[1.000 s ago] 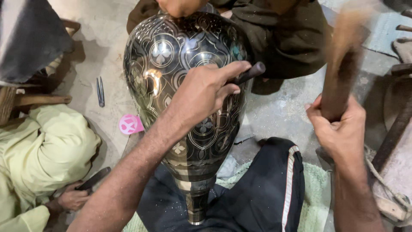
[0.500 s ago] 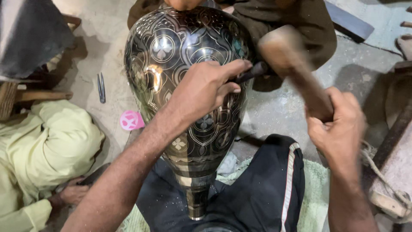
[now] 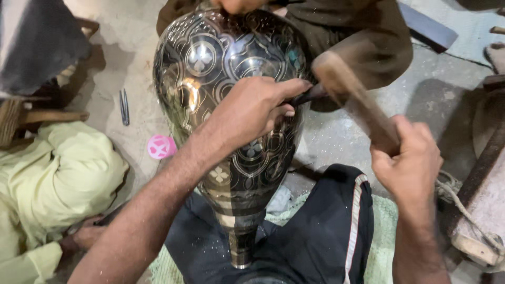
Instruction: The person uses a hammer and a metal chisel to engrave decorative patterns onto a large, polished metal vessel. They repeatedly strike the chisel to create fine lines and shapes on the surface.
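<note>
Left hand clenched around a dark chisel, resting on the side of a large engraved metal vase. Vase lying neck-down across the lap, on dark trousers. Right hand gripping a wooden mallet, blurred, head just beside the chisel's end. Pink tape roll on the floor, left.

We see a large dark metal vase, engraved with silver floral medallions and glossy, lying tilted across the lap with its narrow neck toward us. A thin dark chisel presses its tip against the vase's right flank. A wooden mallet, motion-blurred, slants beside the chisel's end.
</note>
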